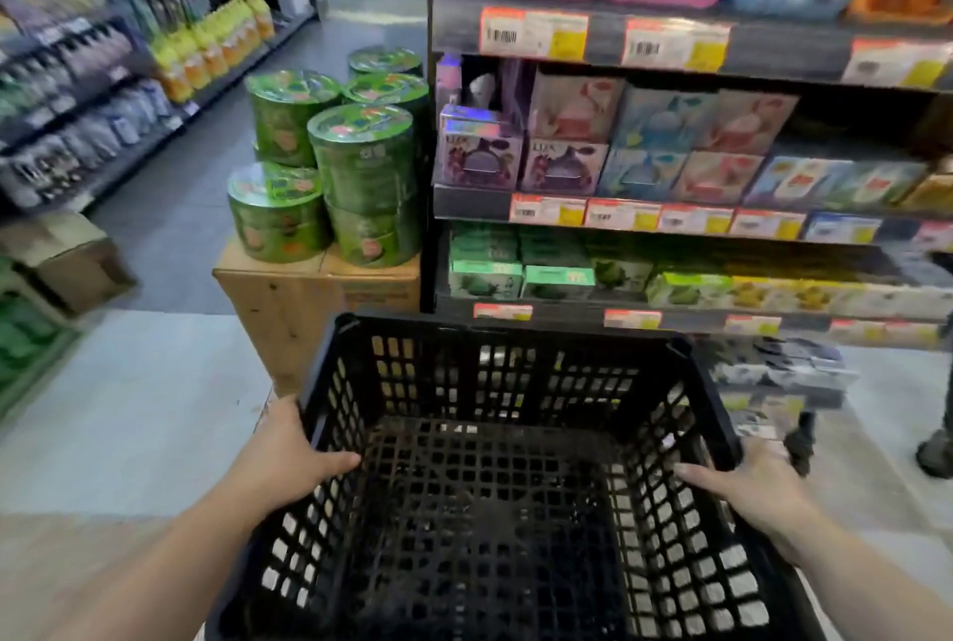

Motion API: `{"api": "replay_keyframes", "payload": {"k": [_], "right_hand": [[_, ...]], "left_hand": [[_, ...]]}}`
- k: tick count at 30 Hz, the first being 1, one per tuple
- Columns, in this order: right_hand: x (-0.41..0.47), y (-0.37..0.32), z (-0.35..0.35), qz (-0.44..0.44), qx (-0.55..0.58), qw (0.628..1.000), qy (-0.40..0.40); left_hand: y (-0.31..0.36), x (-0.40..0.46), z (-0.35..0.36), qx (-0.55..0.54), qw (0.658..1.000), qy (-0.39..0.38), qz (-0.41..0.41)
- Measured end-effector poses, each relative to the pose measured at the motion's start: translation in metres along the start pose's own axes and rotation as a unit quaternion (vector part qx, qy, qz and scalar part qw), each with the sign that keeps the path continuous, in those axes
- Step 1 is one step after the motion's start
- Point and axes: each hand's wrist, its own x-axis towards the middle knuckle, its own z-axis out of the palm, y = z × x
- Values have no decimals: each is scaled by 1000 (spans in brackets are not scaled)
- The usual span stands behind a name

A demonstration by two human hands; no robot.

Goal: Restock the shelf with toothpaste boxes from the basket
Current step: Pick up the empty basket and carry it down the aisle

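A black plastic lattice basket (495, 336) fills the lower middle of the head view, held up in front of me. Its inside is bare; no boxes show in it. My left hand (289, 455) grips its left rim, fingers curled over the edge. My right hand (748, 480) grips the right rim the same way. Straight ahead stands a dark shelf unit (665, 42) with rows of small boxed goods and orange-and-yellow price tags. No toothpaste boxes can be told apart among the blurred packs.
Green round tins (361, 166) are stacked on a cardboard box (289, 310) left of the shelf. An aisle with shelves of bottles (103, 89) runs along the left. A dark wheeled leg (802, 439) stands at the right by the floor.
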Motion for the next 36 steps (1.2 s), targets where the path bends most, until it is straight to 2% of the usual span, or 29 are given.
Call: {"api": "replay_keyframes", "payload": {"k": [8, 14, 21, 36], "right_hand": [[56, 63, 67, 17, -17, 1000, -15], [60, 76, 94, 25, -28, 999, -22], [62, 82, 99, 15, 2, 999, -28], [64, 85, 98, 18, -10, 1000, -19]], "left_hand": [[-45, 36, 58, -8, 1000, -8, -19], [-68, 46, 75, 11, 999, -12, -52], [-70, 54, 86, 19, 998, -13, -53], [-70, 47, 94, 29, 998, -6, -57]]}}
